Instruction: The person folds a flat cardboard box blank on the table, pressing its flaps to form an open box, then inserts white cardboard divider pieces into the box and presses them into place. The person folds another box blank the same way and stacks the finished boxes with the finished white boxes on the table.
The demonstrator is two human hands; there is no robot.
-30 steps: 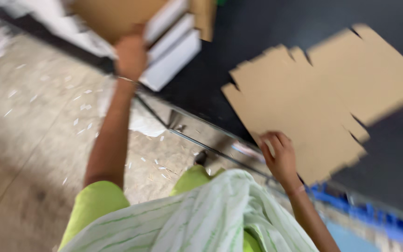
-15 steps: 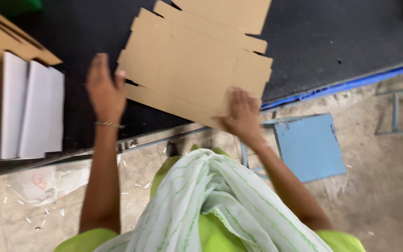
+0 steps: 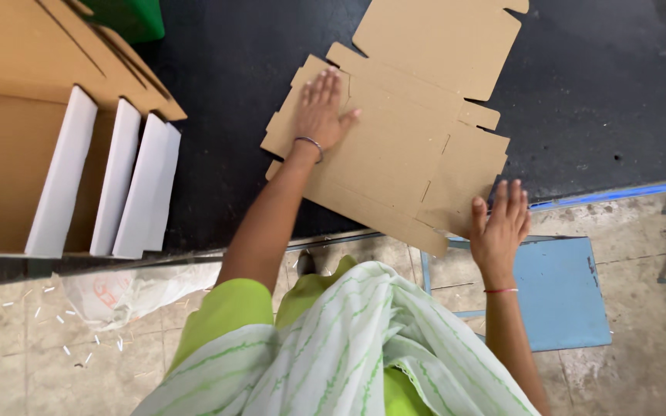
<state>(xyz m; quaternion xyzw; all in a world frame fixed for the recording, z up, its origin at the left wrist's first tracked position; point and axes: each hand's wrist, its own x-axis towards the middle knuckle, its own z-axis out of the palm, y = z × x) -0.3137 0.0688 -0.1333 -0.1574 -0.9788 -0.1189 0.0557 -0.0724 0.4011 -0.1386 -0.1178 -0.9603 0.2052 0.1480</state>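
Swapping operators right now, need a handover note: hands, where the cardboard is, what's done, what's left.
Left hand: flat, palm down on the die-cut cardboard blank, near its left flaps.
Right hand: open, at the blank's near right corner, which overhangs the black table edge.
Blank lies flat and unfolded.
Stack of brown and white sheets sits at far left.
Done: blank laid out. Left: no flap folded yet.

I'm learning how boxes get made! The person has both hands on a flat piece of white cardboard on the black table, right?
Not quite: the cardboard is brown, not white, as the head view shows. It does lie flat on the black table, with the left hand pressed on it and the right hand at its near corner.
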